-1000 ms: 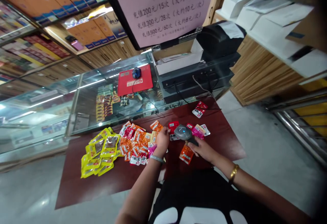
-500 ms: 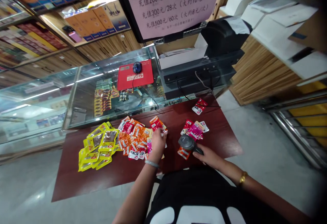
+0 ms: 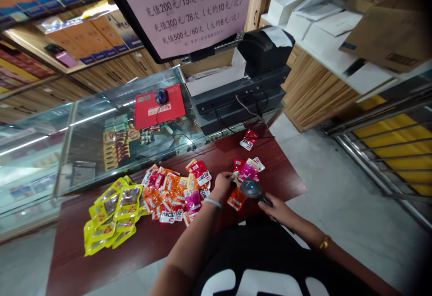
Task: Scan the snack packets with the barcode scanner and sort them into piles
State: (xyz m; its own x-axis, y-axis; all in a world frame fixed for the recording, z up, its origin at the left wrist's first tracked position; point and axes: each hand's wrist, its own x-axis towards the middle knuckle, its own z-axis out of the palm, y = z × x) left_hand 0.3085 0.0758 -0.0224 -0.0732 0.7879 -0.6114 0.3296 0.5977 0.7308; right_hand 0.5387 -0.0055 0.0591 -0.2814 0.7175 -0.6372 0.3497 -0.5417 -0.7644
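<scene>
My right hand (image 3: 277,209) is wrapped around the handle of a dark barcode scanner (image 3: 251,189), with a blue light glowing on its top. To the left of the scanner, my left hand (image 3: 223,183) has its fingertips pinched on the edge of a snack packet at the smaller group. That group holds a magenta packet (image 3: 249,170) and an orange packet (image 3: 236,199), which lies partly under the scanner. Left of my left hand spreads a larger pile of orange, red and magenta snack packets (image 3: 173,189). Beyond it are several yellow snack packets (image 3: 113,213).
The packets lie on a dark red tabletop (image 3: 148,242) against a glass display counter (image 3: 91,98). On the counter are a mouse (image 3: 161,96), a red mat (image 3: 177,100), a white box (image 3: 216,80) and a screen covered by a pink sign (image 3: 189,12). A single red packet (image 3: 249,138) lies near the cables.
My left hand has moved right from the larger pile to the smaller group. The scanner stays in my right hand, its light now showing blue. The whole view has shifted.
</scene>
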